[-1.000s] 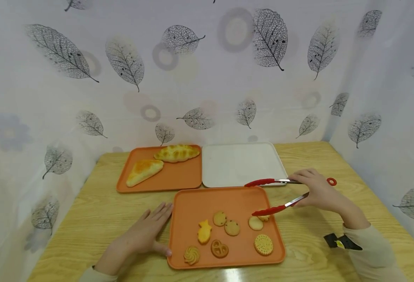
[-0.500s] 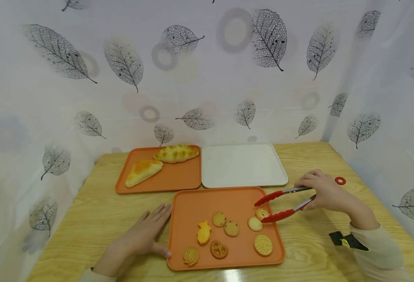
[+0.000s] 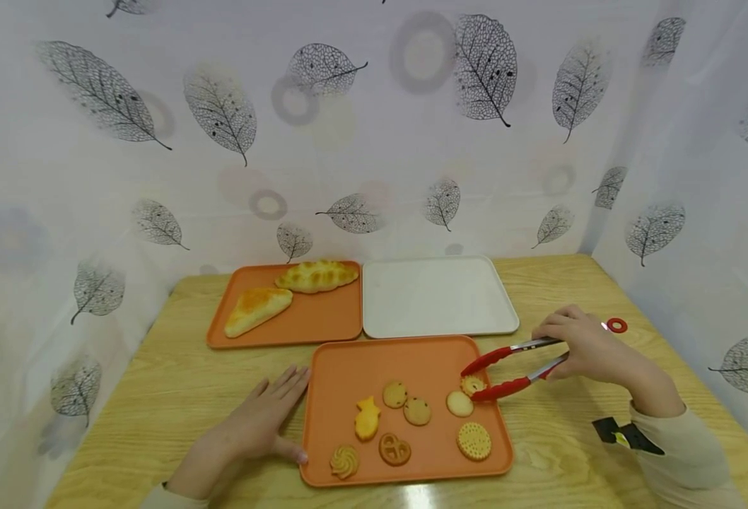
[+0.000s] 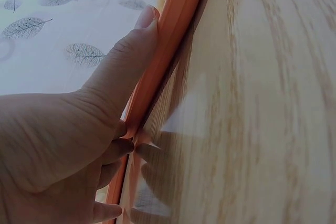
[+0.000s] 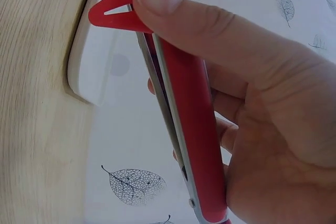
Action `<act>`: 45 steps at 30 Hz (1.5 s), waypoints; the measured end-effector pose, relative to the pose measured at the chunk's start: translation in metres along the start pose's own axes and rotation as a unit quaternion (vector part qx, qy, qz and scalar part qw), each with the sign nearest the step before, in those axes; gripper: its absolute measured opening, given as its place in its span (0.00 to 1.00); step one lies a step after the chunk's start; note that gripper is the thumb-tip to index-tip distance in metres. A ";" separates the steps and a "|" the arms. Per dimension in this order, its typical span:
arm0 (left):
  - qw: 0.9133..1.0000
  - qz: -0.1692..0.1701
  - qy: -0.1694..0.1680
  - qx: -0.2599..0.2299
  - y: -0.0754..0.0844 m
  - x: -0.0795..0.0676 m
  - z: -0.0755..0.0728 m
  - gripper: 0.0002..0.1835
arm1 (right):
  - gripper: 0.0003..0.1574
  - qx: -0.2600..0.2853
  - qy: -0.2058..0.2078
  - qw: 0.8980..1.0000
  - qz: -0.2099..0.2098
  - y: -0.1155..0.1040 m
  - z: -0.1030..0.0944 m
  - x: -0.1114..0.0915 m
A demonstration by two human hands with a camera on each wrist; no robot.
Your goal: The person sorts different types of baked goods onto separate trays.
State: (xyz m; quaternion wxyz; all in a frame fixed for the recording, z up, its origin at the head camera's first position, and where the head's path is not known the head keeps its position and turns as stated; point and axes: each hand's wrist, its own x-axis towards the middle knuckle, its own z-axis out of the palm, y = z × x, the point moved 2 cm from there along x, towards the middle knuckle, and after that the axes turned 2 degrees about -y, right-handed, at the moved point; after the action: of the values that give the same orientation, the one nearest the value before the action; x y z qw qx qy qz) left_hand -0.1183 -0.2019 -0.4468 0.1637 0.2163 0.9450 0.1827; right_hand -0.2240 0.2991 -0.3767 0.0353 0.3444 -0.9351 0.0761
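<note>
Front orange tray [image 3: 342, 375]: bears the scalloped cookie [image 3: 471, 384] near its right edge, just beside a plain round cookie [image 3: 459, 404].
Red-tipped tongs [image 3: 507, 387]: arms spread, long axis slanting leftward and slightly toward the person, over the tray's right rim.
Right hand [image 3: 580, 346]: thumb and fingers curled round the tongs; the nearer hand.
Left hand [image 3: 262, 428]: fingers extended, grasping nothing, thumb at the tray's left rim.
Scalloped cookie: left of the right hand, between the tong tips; contact unclear.
</note>
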 end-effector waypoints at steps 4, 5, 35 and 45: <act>1.000 -0.002 0.000 -0.001 0.000 0.000 0.000 0.70 | 0.34 0.001 0.007 1.000 0.004 0.002 0.000 0.000; 1.000 -0.003 -0.001 -0.002 0.000 0.000 0.000 0.70 | 0.34 0.000 0.014 1.000 0.003 0.003 0.000 0.000; 1.000 -0.006 -0.005 -0.007 0.001 0.001 -0.001 0.70 | 0.41 -0.038 0.250 0.958 0.132 0.010 0.006 0.009; 1.000 -0.004 0.000 -0.005 0.005 -0.001 -0.003 0.70 | 0.39 -0.035 0.271 0.947 0.168 0.021 0.010 0.020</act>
State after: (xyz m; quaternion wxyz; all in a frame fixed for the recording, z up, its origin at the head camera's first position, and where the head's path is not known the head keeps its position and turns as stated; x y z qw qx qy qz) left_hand -0.1169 -0.1987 -0.4416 0.1653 0.2113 0.9451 0.1866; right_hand -0.2525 0.3003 -0.3863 0.2862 0.1474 -0.9366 0.1384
